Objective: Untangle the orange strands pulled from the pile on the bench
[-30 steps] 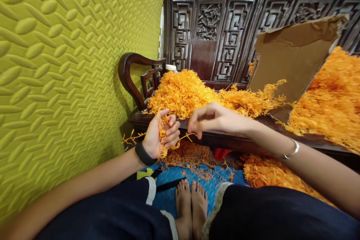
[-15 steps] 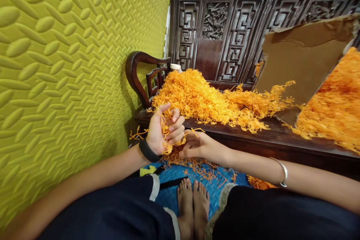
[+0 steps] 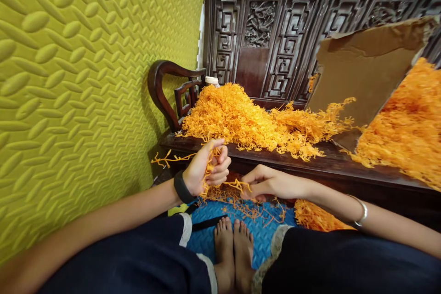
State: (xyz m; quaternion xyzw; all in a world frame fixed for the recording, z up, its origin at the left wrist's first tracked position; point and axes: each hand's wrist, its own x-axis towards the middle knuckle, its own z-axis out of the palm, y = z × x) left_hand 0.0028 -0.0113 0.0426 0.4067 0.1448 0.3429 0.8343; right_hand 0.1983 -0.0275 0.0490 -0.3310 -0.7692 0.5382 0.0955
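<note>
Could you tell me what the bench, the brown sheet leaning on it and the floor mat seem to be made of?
The bench looks like dark hardwood with a glossy lacquer: carved fretwork panels and sheen on its rails. The brown sheet appears to be plain cardboard, matte, with torn, ragged edges. The floor mat is probably foam or soft plastic: bright blue with an embossed weave pattern.

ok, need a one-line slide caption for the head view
Left hand grips a bundle of orange strands while right hand pinches loose ones, beside the heaped wooden bench.
</note>
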